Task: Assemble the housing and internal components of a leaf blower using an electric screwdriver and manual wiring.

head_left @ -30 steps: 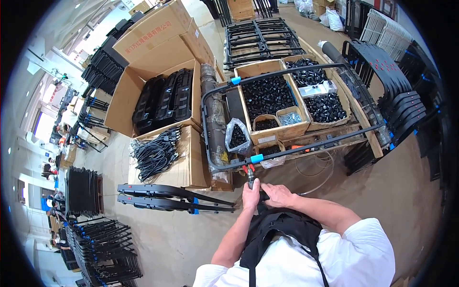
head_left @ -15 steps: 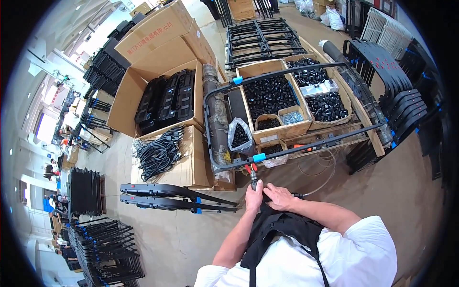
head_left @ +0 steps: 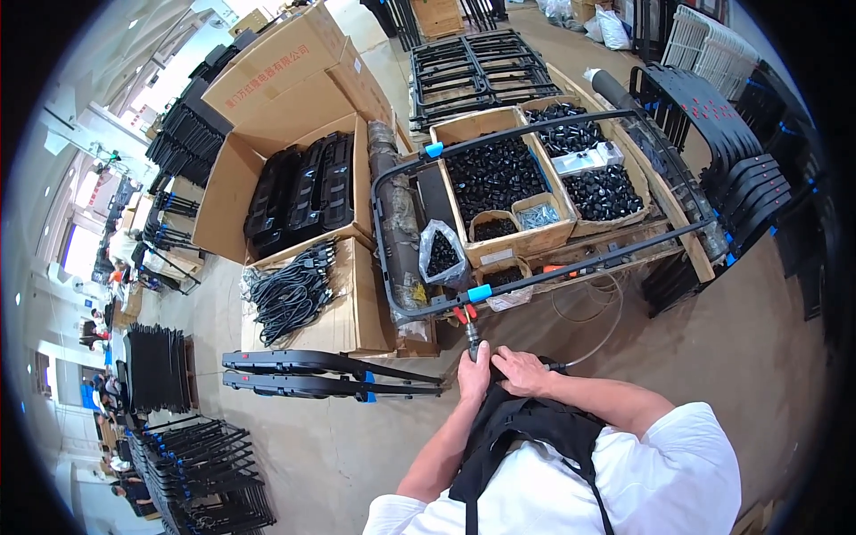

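Note:
A black tubular frame (head_left: 571, 266) with blue sleeves lies across the bench in front of me. At its near edge, just below a blue sleeve (head_left: 480, 292), is a hand-held power driver (head_left: 472, 333) with a metal nose and red pieces (head_left: 465, 313) at its tip. My left hand (head_left: 473, 371) is closed round the driver behind the nose, thumb along it. My right hand (head_left: 524, 371) is closed on its rear part, beside the left; the body there is mostly hidden. A thin hose (head_left: 615, 314) runs from near my right hand toward the bench. Whether the tip touches the frame, I cannot tell.
Wooden boxes (head_left: 524, 242) of black caps and screws stand under the frame. A bag (head_left: 443, 256) of small black parts sits left of them. Bundled cables (head_left: 290, 290) top a carton at left, before an open carton (head_left: 217, 201). Curved black legs (head_left: 294, 385) stand at left.
The view has shifted slightly, so the bench and boxes appear a little further left. Both hands keep their hold on the driver, almost unmoved.

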`<state>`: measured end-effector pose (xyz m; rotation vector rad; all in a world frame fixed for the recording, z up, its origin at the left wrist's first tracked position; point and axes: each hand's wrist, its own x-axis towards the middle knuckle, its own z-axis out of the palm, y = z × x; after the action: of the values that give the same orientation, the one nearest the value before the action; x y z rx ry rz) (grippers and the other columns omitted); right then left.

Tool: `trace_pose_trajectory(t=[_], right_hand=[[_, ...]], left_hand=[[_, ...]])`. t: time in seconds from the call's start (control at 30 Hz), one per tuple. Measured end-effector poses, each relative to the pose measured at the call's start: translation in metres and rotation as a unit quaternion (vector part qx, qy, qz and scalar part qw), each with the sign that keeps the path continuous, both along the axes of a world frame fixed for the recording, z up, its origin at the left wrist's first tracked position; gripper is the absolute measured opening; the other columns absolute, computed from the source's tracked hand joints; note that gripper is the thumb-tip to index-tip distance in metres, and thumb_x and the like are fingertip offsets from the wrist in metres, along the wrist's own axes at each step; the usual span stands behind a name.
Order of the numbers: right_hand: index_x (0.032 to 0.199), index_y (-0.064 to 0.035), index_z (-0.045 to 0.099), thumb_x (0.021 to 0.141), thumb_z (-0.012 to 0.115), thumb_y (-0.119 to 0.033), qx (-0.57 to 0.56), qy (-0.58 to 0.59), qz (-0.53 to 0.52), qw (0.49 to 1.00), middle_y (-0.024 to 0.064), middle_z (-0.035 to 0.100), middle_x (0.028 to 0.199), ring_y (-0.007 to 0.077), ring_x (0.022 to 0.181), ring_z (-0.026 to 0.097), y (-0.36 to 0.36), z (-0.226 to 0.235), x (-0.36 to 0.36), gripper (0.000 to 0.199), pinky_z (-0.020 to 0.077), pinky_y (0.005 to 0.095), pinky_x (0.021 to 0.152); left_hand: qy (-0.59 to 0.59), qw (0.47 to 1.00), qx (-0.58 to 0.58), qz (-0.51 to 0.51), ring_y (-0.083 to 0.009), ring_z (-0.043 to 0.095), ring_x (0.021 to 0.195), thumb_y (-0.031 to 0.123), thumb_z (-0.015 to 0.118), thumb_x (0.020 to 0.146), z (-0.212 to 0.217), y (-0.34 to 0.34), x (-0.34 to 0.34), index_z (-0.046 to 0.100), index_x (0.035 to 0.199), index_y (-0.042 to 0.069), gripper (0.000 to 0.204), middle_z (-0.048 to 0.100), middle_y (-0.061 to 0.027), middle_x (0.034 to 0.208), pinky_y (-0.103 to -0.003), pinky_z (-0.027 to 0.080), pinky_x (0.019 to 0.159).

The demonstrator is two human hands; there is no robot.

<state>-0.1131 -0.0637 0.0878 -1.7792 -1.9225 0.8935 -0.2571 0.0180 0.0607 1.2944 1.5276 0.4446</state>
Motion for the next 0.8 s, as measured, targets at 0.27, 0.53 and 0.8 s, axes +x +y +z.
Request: trace_pose_trajectory(t=[0.27,0.53,0.8], right_hand=[[0.136,-0.0006,0.049,0.079,0.081,-0.028,0.006,-0.047,0.003,0.999,0.0211,0.062,0.119,0.0417,0.109,0.066,-0.023,-0.018,0.012,0.071,0.0555,0.0508,0.095],[0.143,0.001,0.046,0.079,0.081,-0.028,0.005,-0.055,-0.029,0.998,0.0234,0.066,0.122,0.0427,0.109,0.068,-0.023,-0.004,0.026,0.079,0.0558,0.0504,0.096],[0.143,0.0041,0.045,0.079,0.082,-0.028,-0.001,-0.07,-0.046,0.996,0.0255,0.071,0.113,0.0435,0.103,0.071,-0.021,-0.003,0.027,0.081,0.0568,0.0497,0.093]], left_hand=[[-0.018,1.0,-0.007,-0.01,-0.0228,0.067,0.085,0.047,0.069,0.101,0.014,-0.02,0.014,0.068,0.104,-0.003,0.049,0.072,-0.0138,0.091,-0.041,0.054,0.081],[-0.031,0.999,0.014,-0.018,-0.0267,0.068,0.085,0.05,0.068,0.101,0.0,-0.016,0.028,0.069,0.102,-0.003,0.052,0.072,-0.0156,0.09,-0.043,0.053,0.081],[-0.003,1.0,0.013,-0.022,-0.0257,0.065,0.088,0.051,0.066,0.102,0.005,-0.016,0.033,0.069,0.108,-0.002,0.054,0.072,-0.0169,0.095,-0.043,0.052,0.084]])
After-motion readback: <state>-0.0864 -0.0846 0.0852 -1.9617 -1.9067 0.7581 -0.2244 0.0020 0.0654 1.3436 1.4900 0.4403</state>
